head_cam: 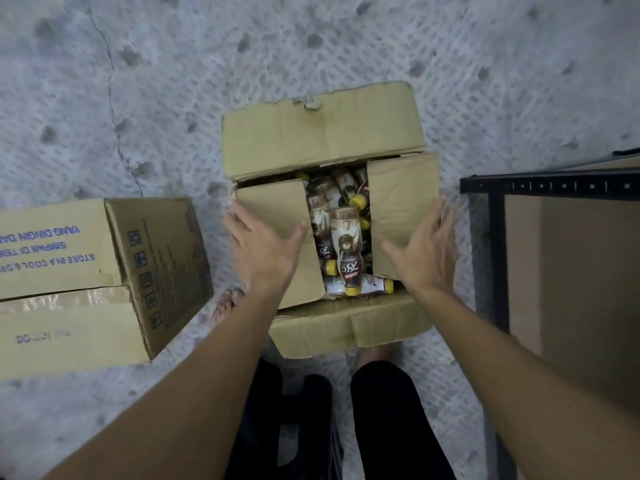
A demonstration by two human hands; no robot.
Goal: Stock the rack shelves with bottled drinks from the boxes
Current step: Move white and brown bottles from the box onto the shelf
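Note:
An open cardboard box (322, 129) stands on the floor in front of me, its flaps partly folded out. Inside lie several brown coffee drink bottles (349, 251) with yellow caps, heaped on their sides. My left hand (266, 251) rests flat on the box's left flap with straight fingers. My right hand (424, 247) lies flat on the right flap, fingers spread. Neither hand holds a bottle.
A second cardboard box (86, 282), taped shut and printed with blue text, lies at the left. A black metal rack (550, 185) with a brown shelf board stands at the right. The floor is rough grey concrete. My bare feet and dark trousers show below the box.

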